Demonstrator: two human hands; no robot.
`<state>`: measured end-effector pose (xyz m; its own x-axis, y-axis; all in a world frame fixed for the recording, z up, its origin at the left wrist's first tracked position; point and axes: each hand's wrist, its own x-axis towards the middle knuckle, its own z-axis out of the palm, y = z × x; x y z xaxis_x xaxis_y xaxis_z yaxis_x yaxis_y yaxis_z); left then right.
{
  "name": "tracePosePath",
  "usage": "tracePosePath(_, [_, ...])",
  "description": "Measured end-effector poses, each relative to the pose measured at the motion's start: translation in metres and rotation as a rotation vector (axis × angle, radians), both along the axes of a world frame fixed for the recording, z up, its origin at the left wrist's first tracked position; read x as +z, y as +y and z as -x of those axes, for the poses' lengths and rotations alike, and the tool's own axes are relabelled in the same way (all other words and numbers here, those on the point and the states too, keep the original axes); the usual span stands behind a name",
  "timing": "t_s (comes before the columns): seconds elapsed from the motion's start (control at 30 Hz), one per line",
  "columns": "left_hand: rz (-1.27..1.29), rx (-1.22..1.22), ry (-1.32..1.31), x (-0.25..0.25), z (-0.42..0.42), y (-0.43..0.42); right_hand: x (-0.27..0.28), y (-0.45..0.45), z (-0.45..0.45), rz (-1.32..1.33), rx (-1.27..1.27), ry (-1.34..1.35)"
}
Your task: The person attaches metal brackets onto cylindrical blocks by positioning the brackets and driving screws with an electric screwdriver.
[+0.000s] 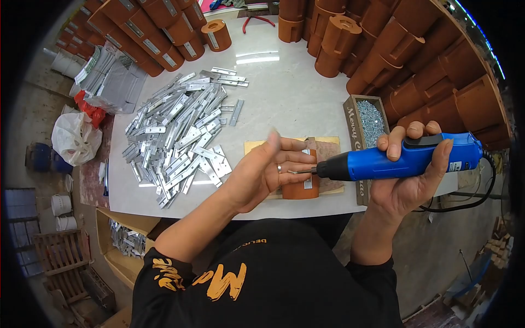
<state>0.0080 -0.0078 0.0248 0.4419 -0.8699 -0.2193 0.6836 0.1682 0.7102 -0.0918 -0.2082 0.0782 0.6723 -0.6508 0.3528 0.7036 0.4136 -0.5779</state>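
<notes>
My right hand (407, 177) is wrapped round a blue electric screwdriver (383, 162), held level with its bit pointing left. My left hand (276, 167) is palm up with its fingers stretched out, a ring on one of them. The bit's tip reaches over those fingers, and a small screw (295, 172) seems to lie there; whether it touches the bit I cannot tell. Below and behind the fingers, a brown cylindrical block (301, 190) with a metal strip rests on a wooden board (331, 188), partly hidden by my hand.
A heap of metal strips (183, 128) covers the table's left side. A wooden box of screws (371, 120) stands at right. Stacks of brown cylinders (437, 82) line the right and back left. Red-handled pliers (257, 22) lie at the back. A black cable (476, 206) trails from the screwdriver.
</notes>
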Motion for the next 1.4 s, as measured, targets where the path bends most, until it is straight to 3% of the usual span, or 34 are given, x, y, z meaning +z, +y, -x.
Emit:
tracePosePath(0.1, [-0.188,-0.031,-0.381,0.002,0.003,0.004,0.003,-0.006,0.002,-0.004,0.007,-0.008])
tracePosePath(0.27, [-0.273,0.120,-0.936,-0.014,0.016,0.003,0.003,-0.010,0.005,-0.015,0.012,-0.007])
tracePosePath(0.37, [-0.351,0.084,-0.882,-0.018,0.016,0.003,0.003,-0.010,0.004,-0.015,0.011,-0.015])
tracePosePath(0.57, [-0.445,0.141,-1.120,-0.013,0.019,0.002,0.004,-0.009,0.004,0.007,0.015,-0.014])
tracePosePath(0.77, [-0.374,0.238,-1.308,-0.017,0.020,-0.001,0.002,-0.006,0.001,0.034,0.017,-0.011])
tracePosePath(1.07, [-0.391,0.283,-1.270,-0.012,0.024,-0.004,0.000,-0.003,0.002,0.099,0.009,-0.013])
tracePosePath(1.4, [-0.275,0.375,-1.407,-0.037,0.019,-0.019,0.000,-0.004,-0.005,0.171,-0.073,-0.010])
